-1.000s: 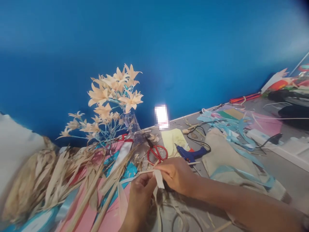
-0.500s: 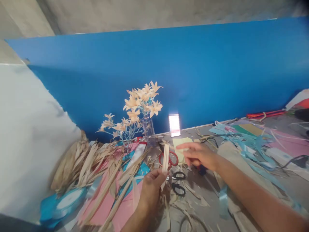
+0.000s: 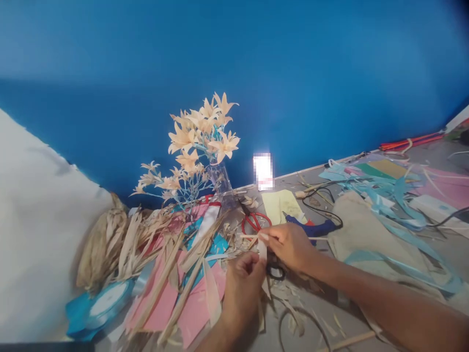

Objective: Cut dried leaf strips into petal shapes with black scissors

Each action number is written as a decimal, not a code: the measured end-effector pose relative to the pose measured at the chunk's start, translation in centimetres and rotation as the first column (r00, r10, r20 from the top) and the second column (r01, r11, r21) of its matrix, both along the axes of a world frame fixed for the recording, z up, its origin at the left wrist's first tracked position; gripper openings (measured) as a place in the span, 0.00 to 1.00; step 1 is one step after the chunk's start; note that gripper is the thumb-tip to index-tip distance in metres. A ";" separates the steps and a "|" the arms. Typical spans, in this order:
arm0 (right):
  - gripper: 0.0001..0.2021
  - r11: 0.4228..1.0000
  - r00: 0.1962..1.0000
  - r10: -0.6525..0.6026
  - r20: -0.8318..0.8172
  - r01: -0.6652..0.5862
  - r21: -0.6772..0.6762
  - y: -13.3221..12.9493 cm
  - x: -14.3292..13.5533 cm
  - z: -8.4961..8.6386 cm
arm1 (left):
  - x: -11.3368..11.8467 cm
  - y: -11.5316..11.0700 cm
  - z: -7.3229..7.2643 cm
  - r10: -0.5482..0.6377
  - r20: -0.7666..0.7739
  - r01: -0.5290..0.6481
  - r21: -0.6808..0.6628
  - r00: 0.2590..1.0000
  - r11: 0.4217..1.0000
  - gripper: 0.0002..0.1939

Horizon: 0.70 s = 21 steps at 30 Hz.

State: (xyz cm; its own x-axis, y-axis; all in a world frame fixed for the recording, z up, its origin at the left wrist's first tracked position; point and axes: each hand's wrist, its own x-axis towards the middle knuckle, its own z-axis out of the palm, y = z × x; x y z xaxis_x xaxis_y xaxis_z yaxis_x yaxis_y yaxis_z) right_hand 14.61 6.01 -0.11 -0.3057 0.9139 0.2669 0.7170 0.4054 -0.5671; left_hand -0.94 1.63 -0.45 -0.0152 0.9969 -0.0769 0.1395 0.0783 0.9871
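Since half a second ago, the right hand (image 3: 289, 247) has been brought left and down from over the yellow paper (image 3: 273, 205), where it was spread with nothing held; a thin stick (image 3: 247, 236) is now gripped in it. The pale strip (image 3: 263, 250), earlier held upright by the left hand (image 3: 244, 278), now hangs down at the stick.

Right hand: back turned up, thumb and index finger pinched on the stick near its left end, other fingers curled under. Stick is held roughly level, its far end stuck out to the right past the knuckles. Right forearm is slanted in from the lower right edge, wrist nearly straight.

Left hand: set lower and just left of the right one, fingers curled in, strip pinched between thumb and index finger. Left forearm is angled up from the bottom edge. Whether the strip is fastened to the stick cannot be told; the contact is partly covered by fingers.

Both hands are kept close together above the littered table (image 3: 306, 340). Red-handled scissors (image 3: 252, 215) are seen just beyond them, a blue glue gun (image 3: 322, 228) behind the right hand, a black scissor handle (image 3: 275, 276) below it, partly hidden.
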 end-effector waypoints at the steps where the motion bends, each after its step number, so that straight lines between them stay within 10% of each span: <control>1: 0.17 0.999 0.999 -0.036 0.037 0.034 0.031 0.5 0.4 0.1 | 0.1 -0.1 0.0 -0.006 0.002 0.006 0.004 1.000 1.000 0.17; 8: 0.17 0.914 0.921 -0.367 -0.130 0.383 0.132 4.3 6.0 2.7 | -0.3 -0.2 -0.1 0.009 0.161 0.015 -0.144 0.987 0.990 0.15; 10: 0.18 0.976 0.913 -0.191 -0.360 0.136 -0.172 4.0 6.5 3.4 | -0.5 0.2 -0.6 0.029 0.264 0.017 -0.169 0.964 0.985 0.15; 13: 0.35 0.780 0.811 -0.015 -0.584 -0.357 -0.515 2.3 5.2 3.4 | -0.6 0.6 -1.0 0.015 0.330 0.034 -0.142 0.944 0.989 0.15; 16: 0.26 0.688 0.780 0.068 -0.622 -0.488 -0.537 0.6 2.6 2.5 | -0.6 0.7 -1.0 -0.021 0.312 0.052 -0.092 0.950 0.994 0.16; 21: 0.16 0.897 0.886 0.122 -0.447 -0.291 -0.332 -0.7 -0.4 0.2 | -0.4 0.5 -0.9 -0.034 0.274 0.061 -0.092 0.961 0.994 0.18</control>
State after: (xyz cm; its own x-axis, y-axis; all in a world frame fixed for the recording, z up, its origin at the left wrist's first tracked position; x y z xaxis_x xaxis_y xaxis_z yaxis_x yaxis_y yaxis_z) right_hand 14.20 5.33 0.09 -0.4409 0.8959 0.0551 0.3124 0.2108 -0.9263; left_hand -1.32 2.16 -1.34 0.0670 0.9832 -0.1700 -0.1265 0.1774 0.9760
